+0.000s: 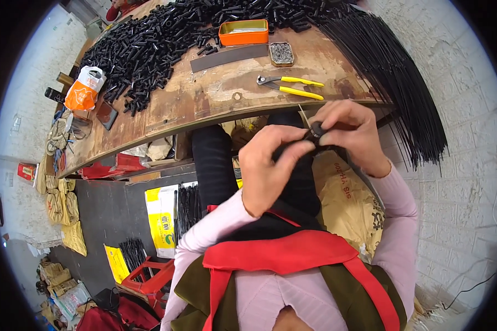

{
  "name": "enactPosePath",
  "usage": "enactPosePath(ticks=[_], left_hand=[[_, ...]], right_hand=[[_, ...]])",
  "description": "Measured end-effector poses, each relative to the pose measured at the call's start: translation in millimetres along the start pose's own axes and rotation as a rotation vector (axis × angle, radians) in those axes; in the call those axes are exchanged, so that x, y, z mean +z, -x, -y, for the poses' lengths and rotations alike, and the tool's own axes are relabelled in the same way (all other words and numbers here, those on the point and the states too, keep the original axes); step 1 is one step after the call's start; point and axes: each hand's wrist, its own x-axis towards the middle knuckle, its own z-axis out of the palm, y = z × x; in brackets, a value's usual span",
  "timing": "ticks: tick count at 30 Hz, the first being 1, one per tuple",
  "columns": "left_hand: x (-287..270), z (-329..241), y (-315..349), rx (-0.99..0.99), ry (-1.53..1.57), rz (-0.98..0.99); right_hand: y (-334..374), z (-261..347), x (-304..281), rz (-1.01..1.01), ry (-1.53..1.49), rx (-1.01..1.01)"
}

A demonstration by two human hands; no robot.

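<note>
Just in front of the table's near edge, my two hands meet over my lap. My left hand (273, 160) is closed, its thumb and fingertips pressed at a small dark part. Pinched in my right hand (350, 129) is a small, dark, rounded piece (317, 129), touching what my left fingers hold. A thin, pale metal spike (304, 115) points up from between the fingers; its lower end is hidden. Beyond my hands, pincers (292, 85) with yellow handles lie on the wooden table (176, 110).
Short black tubes (143, 49) are heaped across the table's back. Long black rods (392, 71) overhang its right end. An orange tin (243, 36), a small box of metal bits (281, 53) and a flat dark strip (226, 57) lie between. A red stool (149, 281) stands lower left.
</note>
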Motion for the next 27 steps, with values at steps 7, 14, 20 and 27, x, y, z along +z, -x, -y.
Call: enactPosePath(ticks=[7,14,20,27], left_hand=[[-38,-9,-18,-0.357,0.358,-0.001],[-79,12,-19,-0.334,0.384,0.006],[-78,9,-12,-0.262,0.229,-0.123],[-93,23,-5,-0.32,0.301,-0.308]], right_hand=[[-12,-71,29,-0.055,-0.11,0.074],[-10,-87,76,0.045,-0.007,0.172],[-20,-85,103,-0.01,-0.064,0.2],[-29,-87,130,-0.034,0.113,0.193]])
